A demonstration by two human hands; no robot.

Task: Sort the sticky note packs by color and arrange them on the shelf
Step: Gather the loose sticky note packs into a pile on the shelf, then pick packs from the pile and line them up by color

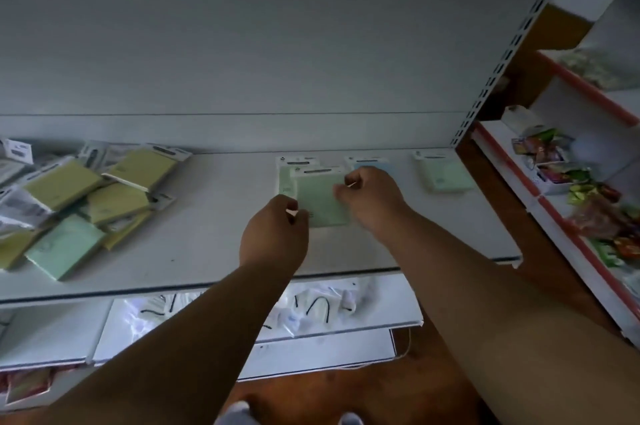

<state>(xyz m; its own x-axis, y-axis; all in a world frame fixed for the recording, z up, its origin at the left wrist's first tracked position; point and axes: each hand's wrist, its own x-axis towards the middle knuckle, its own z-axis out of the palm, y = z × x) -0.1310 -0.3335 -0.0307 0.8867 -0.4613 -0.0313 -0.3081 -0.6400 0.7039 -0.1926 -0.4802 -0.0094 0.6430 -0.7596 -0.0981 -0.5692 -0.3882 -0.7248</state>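
A green pack [320,197] is pinched at its edges by the left hand [277,234] and right hand [367,197] and set over another on the shelf [207,251]. Only a few pale packs are laid out; the mixed pile [79,203] of yellow and green is left unsorted

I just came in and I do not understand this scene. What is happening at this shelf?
A person is sorting sticky note packs on a white shelf. Both hands, the left hand and the right hand, hold a green pack that lies on another green one. A blue pack and a separate green pack lie to the right. The unsorted pile, mostly yellow, waits on the left.
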